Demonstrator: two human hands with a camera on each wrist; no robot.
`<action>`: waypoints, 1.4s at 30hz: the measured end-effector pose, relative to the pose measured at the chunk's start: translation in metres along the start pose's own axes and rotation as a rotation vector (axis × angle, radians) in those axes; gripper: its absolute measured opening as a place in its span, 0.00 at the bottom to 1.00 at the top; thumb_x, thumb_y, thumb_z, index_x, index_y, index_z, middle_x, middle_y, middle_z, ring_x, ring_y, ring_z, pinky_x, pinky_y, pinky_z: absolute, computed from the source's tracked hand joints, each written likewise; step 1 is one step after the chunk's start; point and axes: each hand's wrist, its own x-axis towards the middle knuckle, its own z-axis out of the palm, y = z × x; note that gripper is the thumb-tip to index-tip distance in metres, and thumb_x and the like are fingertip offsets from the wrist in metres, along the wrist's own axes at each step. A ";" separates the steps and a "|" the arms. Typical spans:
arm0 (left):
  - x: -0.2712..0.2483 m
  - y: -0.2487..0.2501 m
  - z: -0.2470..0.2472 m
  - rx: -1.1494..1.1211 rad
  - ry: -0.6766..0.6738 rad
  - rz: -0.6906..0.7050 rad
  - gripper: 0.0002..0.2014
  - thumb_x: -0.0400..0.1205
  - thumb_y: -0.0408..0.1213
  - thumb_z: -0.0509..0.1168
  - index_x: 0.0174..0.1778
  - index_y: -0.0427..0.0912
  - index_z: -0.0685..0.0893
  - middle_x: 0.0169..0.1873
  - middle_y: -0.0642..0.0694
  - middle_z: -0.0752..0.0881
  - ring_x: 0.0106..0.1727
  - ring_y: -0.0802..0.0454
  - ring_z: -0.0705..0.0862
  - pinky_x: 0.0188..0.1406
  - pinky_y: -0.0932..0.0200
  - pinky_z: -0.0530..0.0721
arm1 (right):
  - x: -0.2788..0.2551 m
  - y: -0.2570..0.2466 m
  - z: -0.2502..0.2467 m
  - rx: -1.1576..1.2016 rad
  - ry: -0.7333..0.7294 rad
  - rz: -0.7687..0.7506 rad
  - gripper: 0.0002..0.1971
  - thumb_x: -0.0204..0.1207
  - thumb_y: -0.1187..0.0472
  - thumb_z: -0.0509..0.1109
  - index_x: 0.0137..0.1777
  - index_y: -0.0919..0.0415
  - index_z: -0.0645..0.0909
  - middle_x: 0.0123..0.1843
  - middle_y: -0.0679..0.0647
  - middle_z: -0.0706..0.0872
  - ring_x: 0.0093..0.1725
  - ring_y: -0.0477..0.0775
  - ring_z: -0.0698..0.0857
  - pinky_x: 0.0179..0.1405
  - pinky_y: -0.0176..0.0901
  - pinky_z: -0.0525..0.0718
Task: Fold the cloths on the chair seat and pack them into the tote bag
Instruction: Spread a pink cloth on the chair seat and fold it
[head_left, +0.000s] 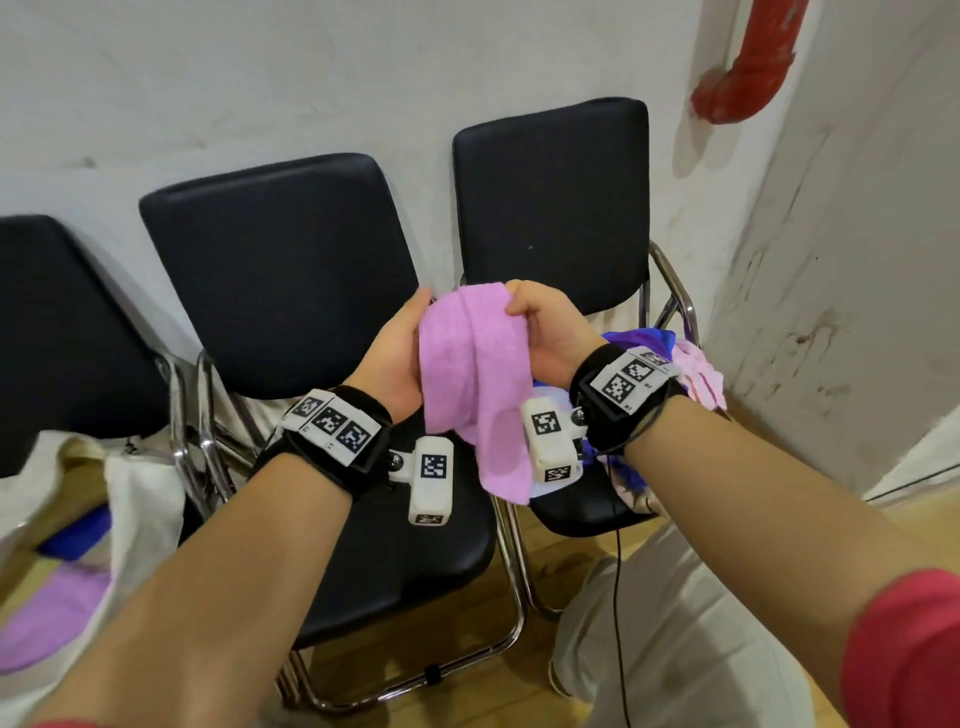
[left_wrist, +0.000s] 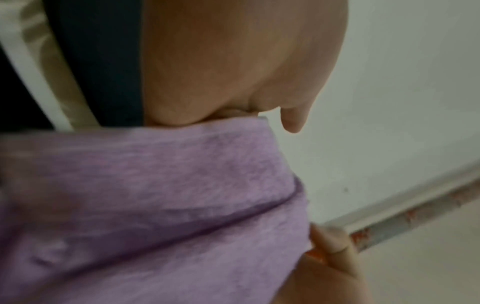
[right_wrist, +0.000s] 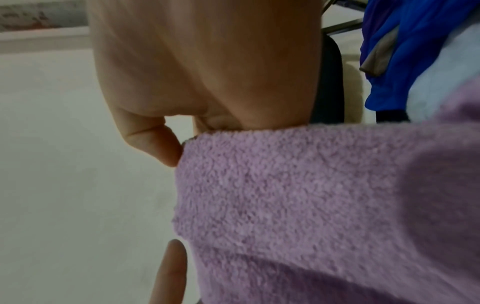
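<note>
Both hands hold a lilac terry cloth (head_left: 467, 384) up in front of the chair backs. My left hand (head_left: 400, 343) holds its left edge, thumb on the near side. My right hand (head_left: 545, 327) grips the top right edge, fingers curled over it. The cloth hangs doubled down to the wrist cameras. In the wrist views the cloth (left_wrist: 168, 205) (right_wrist: 298, 205) fills the lower frame under each palm. A pile of blue and pink cloths (head_left: 691, 364) lies on the right chair seat. The cream tote bag (head_left: 140, 499) stands open at lower left with a lilac cloth (head_left: 52, 613) inside.
Three black chairs stand against the white wall; the middle seat (head_left: 415, 545) is below my hands. A red pipe (head_left: 748, 67) runs down the wall at upper right, where the wall corner juts out. My light trouser leg (head_left: 649, 623) is near the right chair.
</note>
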 end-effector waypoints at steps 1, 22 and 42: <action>-0.006 0.001 -0.005 -0.050 -0.018 -0.022 0.33 0.89 0.60 0.47 0.77 0.37 0.75 0.70 0.34 0.82 0.73 0.37 0.80 0.74 0.39 0.74 | 0.002 0.005 0.006 -0.008 -0.014 0.017 0.31 0.79 0.72 0.50 0.18 0.55 0.82 0.30 0.51 0.86 0.40 0.53 0.85 0.48 0.50 0.82; -0.112 -0.030 -0.166 0.321 0.698 0.035 0.10 0.88 0.39 0.59 0.49 0.38 0.82 0.50 0.38 0.85 0.56 0.39 0.83 0.62 0.42 0.80 | 0.042 0.159 0.081 -0.485 0.124 0.255 0.11 0.73 0.75 0.77 0.36 0.63 0.80 0.35 0.58 0.84 0.37 0.54 0.84 0.40 0.46 0.86; -0.113 -0.104 -0.236 0.477 0.731 -0.406 0.19 0.57 0.22 0.64 0.45 0.26 0.85 0.55 0.30 0.85 0.58 0.32 0.85 0.64 0.33 0.84 | 0.043 0.167 0.023 -0.357 0.499 0.384 0.16 0.77 0.69 0.65 0.63 0.62 0.86 0.57 0.57 0.83 0.61 0.60 0.80 0.72 0.59 0.79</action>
